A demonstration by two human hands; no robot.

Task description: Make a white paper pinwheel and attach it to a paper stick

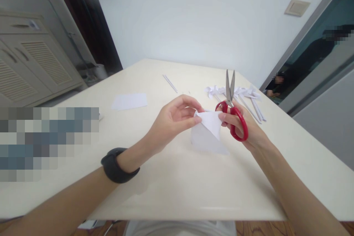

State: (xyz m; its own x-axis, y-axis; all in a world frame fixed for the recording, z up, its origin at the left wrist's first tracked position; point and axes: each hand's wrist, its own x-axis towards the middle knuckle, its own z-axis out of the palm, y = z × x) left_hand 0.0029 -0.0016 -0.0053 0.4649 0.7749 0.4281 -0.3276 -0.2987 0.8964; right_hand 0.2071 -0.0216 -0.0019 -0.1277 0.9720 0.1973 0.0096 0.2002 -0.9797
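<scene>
My left hand [174, 120] pinches the upper left corner of a folded white paper [208, 132] held just above the cream table [177, 188]. My right hand [243, 127] grips red-handled scissors [233, 112], blades pointing up and slightly apart, while its fingertips also touch the paper's right edge. A black band sits on my left wrist [117, 164].
A flat white sheet [129, 101] lies at the left middle of the table. Several white paper pinwheels on sticks [243, 96] lie behind the scissors. A thin white stick [170, 83] rests farther back. A cabinet [30, 59] stands at left; a person [276, 84] sits beyond the right doorway.
</scene>
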